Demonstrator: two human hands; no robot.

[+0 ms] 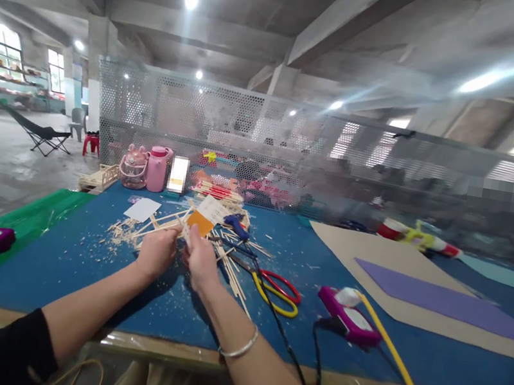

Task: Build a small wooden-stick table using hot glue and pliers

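My right hand (201,263) is closed, thumb on top, on a white-and-orange printed card (200,225) that slants up and away over the work mat. Close beside it, my left hand (157,253) is curled with its fingers pressed together; what it grips is hidden. Thin wooden sticks (161,224) lie just beyond the left hand, and more wooden sticks (232,273) are scattered to the right of the right hand. A blue glue gun (237,226) rests behind the card. Scissors with red and yellow handles (276,292) lie to the right.
Wood crumbs (121,233) and a white paper (142,208) lie left. Pink bottles (157,170) and a phone (178,175) stand at the back. A purple power strip (349,316) with cables and a purple foam sheet (445,300) are right. A perforated metal screen (230,117) borders the table.
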